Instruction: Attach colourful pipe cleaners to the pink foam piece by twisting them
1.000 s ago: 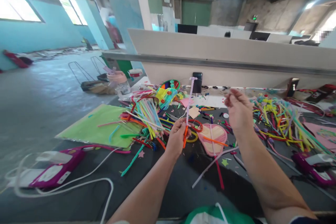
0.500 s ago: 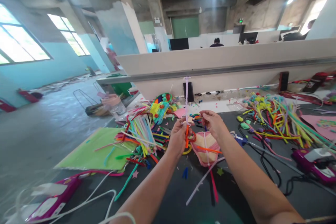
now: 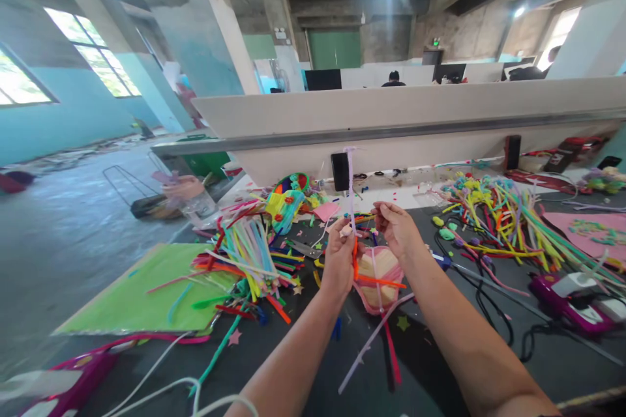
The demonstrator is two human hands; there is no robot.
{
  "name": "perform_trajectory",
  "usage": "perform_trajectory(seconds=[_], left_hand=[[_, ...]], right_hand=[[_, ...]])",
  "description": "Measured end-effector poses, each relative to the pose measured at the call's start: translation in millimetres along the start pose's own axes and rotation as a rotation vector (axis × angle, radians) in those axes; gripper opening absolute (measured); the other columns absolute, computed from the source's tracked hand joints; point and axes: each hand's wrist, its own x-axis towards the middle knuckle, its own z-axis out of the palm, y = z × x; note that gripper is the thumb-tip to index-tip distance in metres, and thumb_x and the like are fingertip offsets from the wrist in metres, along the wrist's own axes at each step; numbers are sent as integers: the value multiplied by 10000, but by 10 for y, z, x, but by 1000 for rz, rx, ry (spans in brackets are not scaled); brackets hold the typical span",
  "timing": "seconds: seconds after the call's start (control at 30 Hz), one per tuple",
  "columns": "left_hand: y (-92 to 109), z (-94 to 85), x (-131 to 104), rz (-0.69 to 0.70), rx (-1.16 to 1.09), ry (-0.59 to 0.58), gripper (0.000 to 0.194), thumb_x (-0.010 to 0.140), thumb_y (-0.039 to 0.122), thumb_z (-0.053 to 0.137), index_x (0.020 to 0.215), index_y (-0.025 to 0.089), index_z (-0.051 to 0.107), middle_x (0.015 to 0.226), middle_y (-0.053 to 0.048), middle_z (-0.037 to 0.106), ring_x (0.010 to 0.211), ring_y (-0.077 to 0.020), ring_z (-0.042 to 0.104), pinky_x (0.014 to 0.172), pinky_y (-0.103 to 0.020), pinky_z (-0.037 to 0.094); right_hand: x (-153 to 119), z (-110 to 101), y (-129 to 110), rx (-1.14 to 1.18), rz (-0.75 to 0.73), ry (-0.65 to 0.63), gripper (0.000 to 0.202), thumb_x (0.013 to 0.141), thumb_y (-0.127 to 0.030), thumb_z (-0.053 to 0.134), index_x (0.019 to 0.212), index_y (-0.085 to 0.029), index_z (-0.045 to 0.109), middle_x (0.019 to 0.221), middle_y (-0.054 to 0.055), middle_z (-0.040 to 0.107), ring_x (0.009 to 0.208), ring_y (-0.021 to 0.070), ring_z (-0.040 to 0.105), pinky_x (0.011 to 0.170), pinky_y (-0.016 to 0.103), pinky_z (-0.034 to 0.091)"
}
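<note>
My left hand (image 3: 339, 254) is closed round a pipe-cleaner piece; its lilac stem (image 3: 351, 189) stands upright above the fingers, and an orange pipe cleaner (image 3: 355, 259) runs down beside them. To its right, my right hand (image 3: 392, 225) is raised with thumb and fingertips pinched together; whatever they hold is too small to make out. Beneath and between both hands lies a pink and cream woven shape (image 3: 384, 267) with a lilac strip down its middle. An orange pipe cleaner crosses it. A long lilac pipe cleaner (image 3: 374, 342) and a red one (image 3: 391, 352) lie below it.
Pipe-cleaner bundles lie left (image 3: 252, 251) and right (image 3: 508, 221). Scissors (image 3: 306, 249) are left of my left hand. A green sheet (image 3: 147, 287), a black phone (image 3: 340, 171), purple power strips (image 3: 570, 303) and cables surround the work. A person (image 3: 394, 79) sits beyond the partition (image 3: 391, 107).
The view has swung slightly right, so the surroundings sit further left. The lilac stem now leans a little, and the orange ring seen beside my left hand is no longer visible.
</note>
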Motion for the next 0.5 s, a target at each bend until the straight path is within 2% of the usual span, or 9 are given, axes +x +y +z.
perform_trajectory(seconds=[0.3, 0.5], left_hand=[[-30, 33, -31, 47, -7, 1, 449, 791, 316, 658, 1178, 237, 445, 785, 19, 650, 487, -49, 497, 497, -190, 353], [-3, 84, -55, 27, -31, 26, 452, 773, 306, 663, 1168, 244, 451, 772, 32, 638, 467, -44, 482, 482, -190, 331]], right_hand=[[-49, 43, -5, 37, 20, -60, 207, 644, -263, 788, 821, -190, 709, 731, 8, 694, 559, 85, 556, 516, 206, 440], [-58, 29, -21, 122, 110, -132, 234, 666, -248, 786, 875, -209, 689, 735, -13, 685, 550, 78, 557, 537, 212, 476]])
